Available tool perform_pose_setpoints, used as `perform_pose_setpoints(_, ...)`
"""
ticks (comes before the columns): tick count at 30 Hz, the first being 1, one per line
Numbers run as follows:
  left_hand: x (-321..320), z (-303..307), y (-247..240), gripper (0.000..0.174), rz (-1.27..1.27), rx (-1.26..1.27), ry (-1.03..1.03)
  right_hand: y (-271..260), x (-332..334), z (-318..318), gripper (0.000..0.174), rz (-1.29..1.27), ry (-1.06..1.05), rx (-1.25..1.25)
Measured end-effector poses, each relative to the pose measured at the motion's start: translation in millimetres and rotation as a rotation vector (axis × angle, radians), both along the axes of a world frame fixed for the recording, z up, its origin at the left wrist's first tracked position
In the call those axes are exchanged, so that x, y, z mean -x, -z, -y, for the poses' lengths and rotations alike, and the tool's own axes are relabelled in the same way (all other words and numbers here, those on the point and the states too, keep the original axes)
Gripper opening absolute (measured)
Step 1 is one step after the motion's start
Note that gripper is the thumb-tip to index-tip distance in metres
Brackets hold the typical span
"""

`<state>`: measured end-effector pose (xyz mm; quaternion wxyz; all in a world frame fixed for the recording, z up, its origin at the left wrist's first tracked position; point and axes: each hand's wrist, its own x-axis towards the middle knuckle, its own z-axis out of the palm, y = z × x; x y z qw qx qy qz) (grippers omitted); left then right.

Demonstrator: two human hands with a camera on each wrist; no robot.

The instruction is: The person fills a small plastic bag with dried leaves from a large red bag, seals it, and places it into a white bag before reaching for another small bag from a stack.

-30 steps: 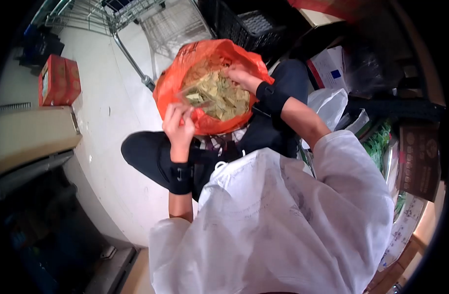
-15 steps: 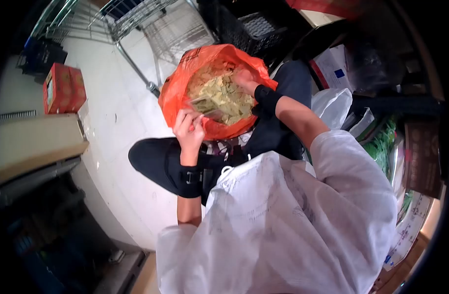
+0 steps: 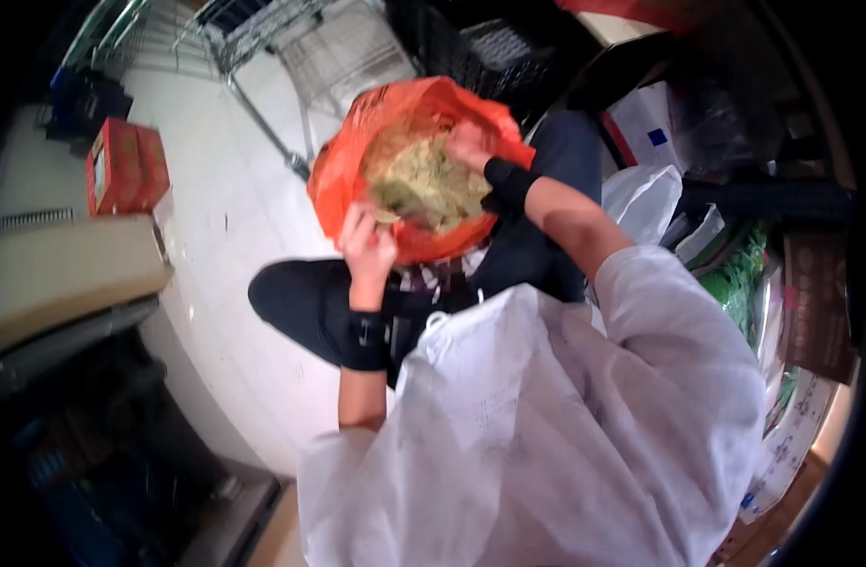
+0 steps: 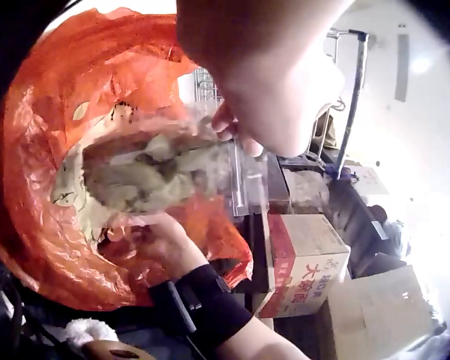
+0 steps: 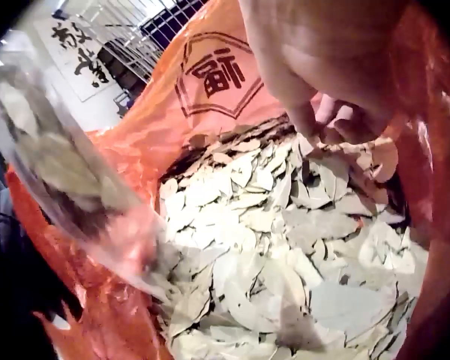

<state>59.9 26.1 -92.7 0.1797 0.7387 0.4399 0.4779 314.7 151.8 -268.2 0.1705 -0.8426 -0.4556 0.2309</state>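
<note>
Filling, seemingly — left hand (image 3: 369, 248) pinches the pouch (image 4: 146, 171) at the near-left rim of the bag (image 3: 331, 184); right hand (image 3: 469, 148) at leaves (image 5: 259, 225) by the far-right rim, grip unclear. Next likely needs a handful.

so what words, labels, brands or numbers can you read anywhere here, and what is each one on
"福", apparently, seen reversed: orange-red plastic bag
"敬", apparently, with a second character unclear: white panel with black brushwork
"大", other characters blurred: red-and-beige cardboard box
Too faint or blurred to read: print on the brown cardboard carton and the white fabric shirt
</note>
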Motion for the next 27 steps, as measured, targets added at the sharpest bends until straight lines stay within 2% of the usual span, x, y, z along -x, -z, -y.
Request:
perform_pose_setpoints(4, -6, -1, -7, 0.016, 0.031, 0.033, 0.01, -99, -3, 17, 0.027, -0.041, -0.118, -0.031)
perform_pose_setpoints(6, -7, 3, -6, 0.017, 0.051, 0.067, 0.021, -130, -3, 28, 0.026, -0.364, -0.268, -0.217)
perform_pose_setpoints(7, -7, 1, -4, 0.017, 0.044, 0.083, 0.027, -144, -1, 38, 0.019, -0.353, -0.338, -0.366)
perform_pose_setpoints(8, -7, 3, -2, 0.016, 0.035, 0.106, 0.032, -165, 2, 50, 0.019, -0.353, -0.338, -0.362)
perform_pose_setpoints(10, -9, 3, -3, 0.016, 0.032, 0.117, 0.04, -209, 11, 73, 0.015, -0.61, -0.459, -0.358)
perform_pose_setpoints(12, -10, 3, -4, 0.015, 0.028, 0.122, 0.051, -227, 25, 95, 0.013, -0.599, -0.515, -0.386)
perform_pose_setpoints(13, -10, 3, -5, 0.015, 0.027, 0.13, 0.063, -231, 31, 103, 0.012, -0.585, -0.569, -0.418)
perform_pose_setpoints(16, -12, 0, -3, 0.015, 0.023, 0.128, 0.084, -220, 43, 109, 0.013, -0.324, -0.748, -0.62)
perform_pose_setpoints(20, -10, 1, -1, 0.015, 0.035, 0.105, 0.071, -217, 48, 112, 0.014, -0.272, -0.779, -0.609)
perform_pose_setpoints(23, -8, 2, 2, 0.016, 0.042, 0.142, 0.052, -214, 33, 93, 0.017, -0.348, -0.585, -0.52)
perform_pose_setpoints(24, -8, 2, 1, 0.016, 0.045, 0.143, 0.053, -202, 24, 84, 0.017, -0.346, -0.584, -0.519)
perform_pose_setpoints(26, -10, 1, -4, 0.016, 0.078, 0.056, 0.0, -170, 6, 67, 0.019, -0.269, -0.525, -0.243)
perform_pose_setpoints(27, -10, 3, -7, 0.015, 0.095, 0.024, -0.058, -149, 2, 62, 0.019, -0.266, -0.521, -0.244)
